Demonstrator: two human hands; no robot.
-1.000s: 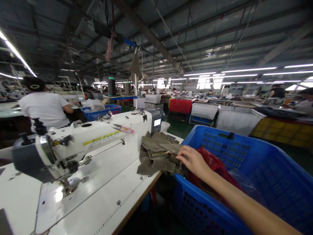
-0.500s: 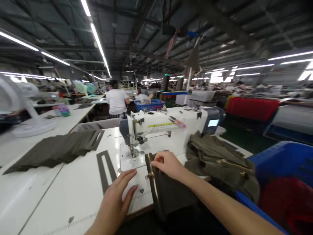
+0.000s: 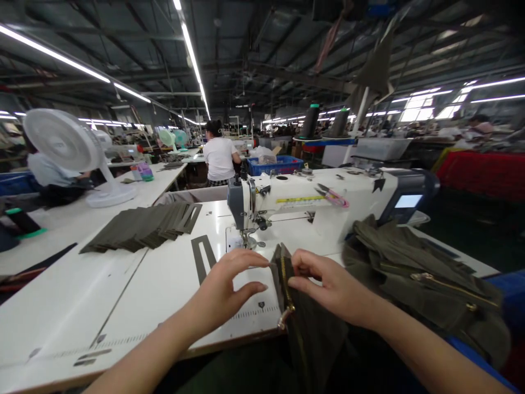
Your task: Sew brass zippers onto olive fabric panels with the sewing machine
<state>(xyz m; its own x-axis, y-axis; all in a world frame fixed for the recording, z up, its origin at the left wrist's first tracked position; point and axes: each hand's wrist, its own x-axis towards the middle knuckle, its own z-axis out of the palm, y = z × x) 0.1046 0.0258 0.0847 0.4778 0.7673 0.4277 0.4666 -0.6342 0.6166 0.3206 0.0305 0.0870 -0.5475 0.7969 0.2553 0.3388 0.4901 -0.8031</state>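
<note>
One gold zipper (image 3: 284, 273) runs lengthwise near to far, right hand (image 3: 328, 279) pinching its cloth (image 3: 315, 323) (left hand (image 3: 225, 287) spread)

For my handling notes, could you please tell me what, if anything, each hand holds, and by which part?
The right hand pinches the olive fabric beside its zipper, near the upper end. The left hand is open, apparently gripping nothing.

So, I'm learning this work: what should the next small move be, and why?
Perhaps close the left hand on the zippered fabric that the right hand pinches: the left is open beside its edge, so only one hand appears to hold it.
</note>
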